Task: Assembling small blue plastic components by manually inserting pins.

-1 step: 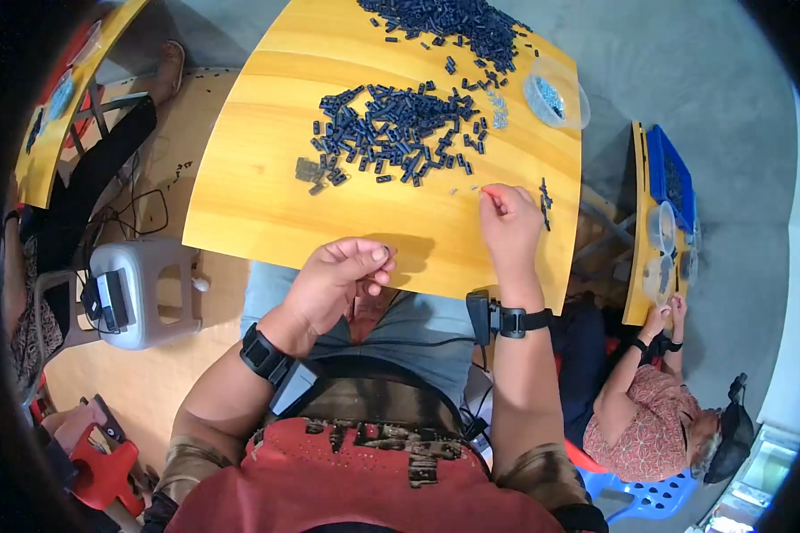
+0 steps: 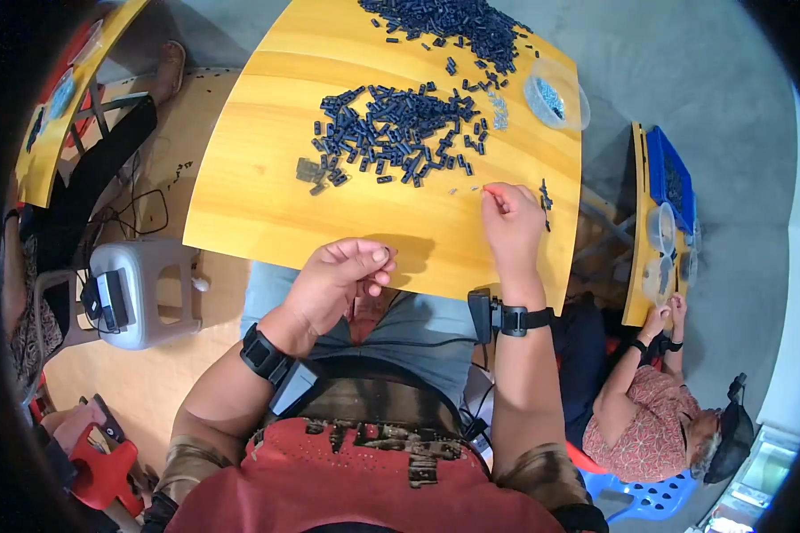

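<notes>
Head view: on the yellow table (image 2: 267, 191), the right hand (image 2: 509, 222) rests near the front edge, its grip pinched on something tiny, perhaps a small pin, too small to tell. The left hand (image 2: 338, 275) hovers off the table's near edge, fingers curled shut around a small piece. The pile of dark blue parts (image 2: 396, 129) lies mid-table; a clear bowl (image 2: 556, 93) sits toward the table's far right.

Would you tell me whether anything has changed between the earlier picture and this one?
Nothing visibly changed: the right hand rests fingertips-down on the yellow table by the small dark parts, and the left hand stays curled at the near edge.
</notes>
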Tool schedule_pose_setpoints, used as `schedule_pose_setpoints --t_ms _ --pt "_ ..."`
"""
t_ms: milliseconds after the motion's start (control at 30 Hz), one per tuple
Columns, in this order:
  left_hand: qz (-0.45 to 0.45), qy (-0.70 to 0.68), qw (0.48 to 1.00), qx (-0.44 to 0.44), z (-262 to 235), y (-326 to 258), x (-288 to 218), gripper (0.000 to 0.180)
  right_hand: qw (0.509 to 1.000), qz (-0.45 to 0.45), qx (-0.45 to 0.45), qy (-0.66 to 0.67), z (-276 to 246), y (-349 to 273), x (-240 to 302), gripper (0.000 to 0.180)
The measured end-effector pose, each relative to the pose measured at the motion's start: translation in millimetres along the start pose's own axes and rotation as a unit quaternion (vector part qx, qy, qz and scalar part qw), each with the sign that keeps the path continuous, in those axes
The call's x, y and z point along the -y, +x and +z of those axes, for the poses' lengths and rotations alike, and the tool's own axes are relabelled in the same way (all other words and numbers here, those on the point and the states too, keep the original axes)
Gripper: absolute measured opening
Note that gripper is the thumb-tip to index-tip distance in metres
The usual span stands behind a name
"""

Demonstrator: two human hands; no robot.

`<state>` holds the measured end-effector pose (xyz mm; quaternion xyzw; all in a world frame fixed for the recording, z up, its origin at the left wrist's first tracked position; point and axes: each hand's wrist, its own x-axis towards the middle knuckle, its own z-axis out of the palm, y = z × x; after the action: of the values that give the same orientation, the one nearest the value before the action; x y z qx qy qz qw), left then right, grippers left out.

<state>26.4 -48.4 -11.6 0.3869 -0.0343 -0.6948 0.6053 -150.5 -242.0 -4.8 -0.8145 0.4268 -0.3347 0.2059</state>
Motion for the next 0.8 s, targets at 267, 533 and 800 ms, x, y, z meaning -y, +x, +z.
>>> schedule_pose_setpoints --t_ms 267,533,800 --pt "-0.008 0.005 1.0 0.006 -1.1 -0.2 0.5 0.015 0.989 -0.034 0.086 -0.119 0.8 10.9 -0.5 0.006" --pt "-0.006 0.007 1.0 0.007 -3.6 -1.8 0.8 0.014 0.98 -0.093 0.094 -0.149 -1.2 -0.8 18.0 0.008" --pt "0.008 0.061 0.998 0.027 -3.7 0.0 8.6 0.014 0.964 0.16 0.106 0.181 -4.0 -45.7 33.5 0.008"
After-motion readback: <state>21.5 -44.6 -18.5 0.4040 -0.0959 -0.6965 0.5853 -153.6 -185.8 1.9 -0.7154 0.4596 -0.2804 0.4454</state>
